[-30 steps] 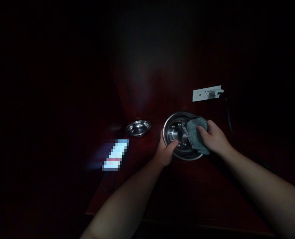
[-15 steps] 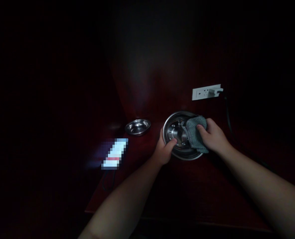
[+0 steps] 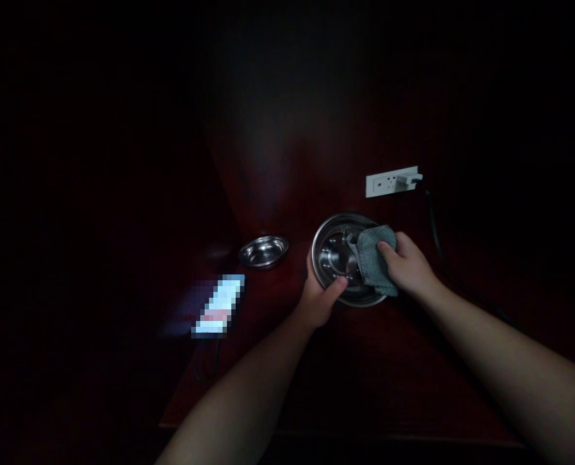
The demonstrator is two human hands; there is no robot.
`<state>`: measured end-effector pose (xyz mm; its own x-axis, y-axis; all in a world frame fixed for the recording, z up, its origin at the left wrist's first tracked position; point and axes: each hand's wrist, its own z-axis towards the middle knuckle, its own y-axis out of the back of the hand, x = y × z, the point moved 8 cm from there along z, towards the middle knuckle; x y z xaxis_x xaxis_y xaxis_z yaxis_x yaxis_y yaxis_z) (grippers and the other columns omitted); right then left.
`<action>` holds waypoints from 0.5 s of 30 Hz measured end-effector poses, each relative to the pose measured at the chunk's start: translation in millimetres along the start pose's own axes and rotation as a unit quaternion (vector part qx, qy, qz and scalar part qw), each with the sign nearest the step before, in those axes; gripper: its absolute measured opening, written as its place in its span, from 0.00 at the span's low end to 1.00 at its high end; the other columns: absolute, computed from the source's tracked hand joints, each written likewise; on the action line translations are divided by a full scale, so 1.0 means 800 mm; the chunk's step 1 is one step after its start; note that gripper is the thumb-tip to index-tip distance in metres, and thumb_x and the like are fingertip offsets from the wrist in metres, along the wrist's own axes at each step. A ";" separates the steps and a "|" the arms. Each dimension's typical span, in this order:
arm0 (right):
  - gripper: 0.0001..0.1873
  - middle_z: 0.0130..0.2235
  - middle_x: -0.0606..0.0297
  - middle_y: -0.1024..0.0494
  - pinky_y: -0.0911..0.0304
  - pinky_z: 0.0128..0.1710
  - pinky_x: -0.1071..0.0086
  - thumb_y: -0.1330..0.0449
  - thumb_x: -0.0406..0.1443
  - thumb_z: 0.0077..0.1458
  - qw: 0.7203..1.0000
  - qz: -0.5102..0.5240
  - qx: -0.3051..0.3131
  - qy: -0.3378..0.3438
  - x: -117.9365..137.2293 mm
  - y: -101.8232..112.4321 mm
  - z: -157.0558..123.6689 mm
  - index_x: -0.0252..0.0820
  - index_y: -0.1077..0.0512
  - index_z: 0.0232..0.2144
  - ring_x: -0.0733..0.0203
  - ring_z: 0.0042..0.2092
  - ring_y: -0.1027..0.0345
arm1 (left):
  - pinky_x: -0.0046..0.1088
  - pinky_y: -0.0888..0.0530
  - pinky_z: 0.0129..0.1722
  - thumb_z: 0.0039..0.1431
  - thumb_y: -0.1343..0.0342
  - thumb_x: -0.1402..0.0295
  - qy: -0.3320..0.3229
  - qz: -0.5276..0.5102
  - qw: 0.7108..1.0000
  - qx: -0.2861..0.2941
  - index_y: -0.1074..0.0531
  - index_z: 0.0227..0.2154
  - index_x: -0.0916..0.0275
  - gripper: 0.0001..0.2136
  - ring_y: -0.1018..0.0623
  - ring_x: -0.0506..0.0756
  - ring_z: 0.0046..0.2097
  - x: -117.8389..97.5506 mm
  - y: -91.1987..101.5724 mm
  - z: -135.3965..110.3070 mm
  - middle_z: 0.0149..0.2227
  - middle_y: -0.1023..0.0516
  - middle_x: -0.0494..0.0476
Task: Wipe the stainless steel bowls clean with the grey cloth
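Note:
A shiny steel bowl [image 3: 333, 236] is tilted with its inside facing me. My left hand [image 3: 320, 298] grips its left lower rim, the thumb over the edge on the inner side and the fingers hidden behind. My right hand [image 3: 408, 261] pinches a folded grey-green cloth [image 3: 375, 255] at the bowl's right side. The cloth covers that part of the rim and reaches into the inside. Whether the right fingers also touch the bowl behind the cloth is hidden.
A shallow steel dish [image 3: 264, 252] sits on the dark red table [image 3: 365, 387], left of the bowl. A lit, blurred-out phone [image 3: 219, 307] with a cord lies near the left edge. The wall behind has a white socket [image 3: 384, 184] with a plug; a dark cable [image 3: 433, 226] hangs beside it.
The whole view has shifted slightly, the bowl and hands appearing a little further left. Both hands keep their hold, and the cloth stays at the bowl's right side.

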<state>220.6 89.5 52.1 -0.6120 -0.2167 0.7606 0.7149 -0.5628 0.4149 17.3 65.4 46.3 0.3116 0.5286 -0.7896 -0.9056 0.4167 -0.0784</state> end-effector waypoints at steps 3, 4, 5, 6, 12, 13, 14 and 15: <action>0.08 0.29 0.64 0.30 0.41 0.29 0.65 0.48 0.43 0.53 1.000 -0.014 0.010 0.005 0.001 -0.003 -0.001 0.45 0.39 0.30 0.56 0.31 0.35 | 0.45 0.46 0.62 0.54 0.42 0.62 0.011 0.004 1.000 -0.014 0.53 0.61 0.58 0.35 0.38 0.62 0.61 0.004 0.004 0.001 0.60 0.40 0.64; 0.09 0.29 0.64 0.31 0.41 0.30 0.65 0.48 0.43 0.53 1.000 -0.022 0.012 0.006 0.002 -0.003 -0.001 0.45 0.40 0.29 0.56 0.31 0.35 | 0.45 0.45 0.62 0.54 0.42 0.62 0.016 0.004 1.000 -0.015 0.52 0.61 0.58 0.34 0.37 0.61 0.60 0.006 0.005 0.001 0.60 0.39 0.63; 0.09 0.28 0.65 0.31 0.41 0.29 0.65 0.48 0.43 0.53 0.999 -0.030 0.014 0.007 0.002 -0.003 -0.001 0.45 0.40 0.29 0.56 0.31 0.35 | 0.45 0.44 0.61 0.55 0.42 0.62 0.021 0.004 1.000 -0.016 0.50 0.61 0.58 0.33 0.37 0.61 0.60 0.008 0.007 0.001 0.59 0.38 0.63; 0.09 0.28 0.65 0.31 0.41 0.29 0.65 0.48 0.43 0.53 0.999 -0.035 0.014 0.009 0.003 -0.002 -0.001 0.45 0.40 0.28 0.57 0.30 0.36 | 0.45 0.43 0.61 0.55 0.43 0.61 0.028 0.003 0.999 -0.017 0.49 0.60 0.59 0.32 0.36 0.61 0.59 0.010 0.008 0.002 0.59 0.37 0.63; 0.08 0.28 0.65 0.30 0.40 0.31 0.63 0.48 0.43 0.53 0.999 -0.035 0.020 0.014 0.006 -0.001 -0.001 0.46 0.40 0.29 0.56 0.31 0.35 | 0.45 0.41 0.60 0.56 0.44 0.60 0.048 0.003 0.999 -0.005 0.47 0.59 0.59 0.30 0.35 0.62 0.59 0.013 0.011 0.002 0.58 0.36 0.63; 0.08 0.29 0.64 0.30 0.40 0.32 0.63 0.48 0.43 0.53 0.999 -0.031 0.024 0.009 0.004 -0.002 0.000 0.46 0.39 0.29 0.55 0.32 0.34 | 0.44 0.42 0.60 0.56 0.44 0.60 0.042 0.007 0.999 -0.001 0.47 0.59 0.60 0.30 0.35 0.62 0.59 0.010 0.010 0.002 0.58 0.36 0.64; 0.08 0.29 0.64 0.29 0.39 0.32 0.63 0.48 0.43 0.53 0.999 -0.024 0.029 0.003 0.002 -0.004 0.000 0.46 0.39 0.30 0.54 0.32 0.34 | 0.44 0.42 0.60 0.56 0.44 0.60 0.032 0.010 0.999 0.002 0.49 0.60 0.60 0.31 0.36 0.62 0.59 0.007 0.008 0.002 0.59 0.37 0.64; 0.08 0.30 0.64 0.29 0.39 0.32 0.63 0.48 0.43 0.53 0.999 -0.015 0.034 -0.004 0.000 -0.005 0.001 0.46 0.39 0.30 0.54 0.33 0.34 | 0.44 0.43 0.61 0.56 0.44 0.59 0.019 0.012 1.000 0.004 0.51 0.61 0.60 0.33 0.37 0.62 0.60 0.002 0.006 0.002 0.60 0.39 0.65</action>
<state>218.0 92.7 50.4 -0.6315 -0.1940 0.7507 0.7172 -0.5141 0.4705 13.5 69.3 45.3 0.2791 0.5098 -0.8137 -0.9102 0.4104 -0.0551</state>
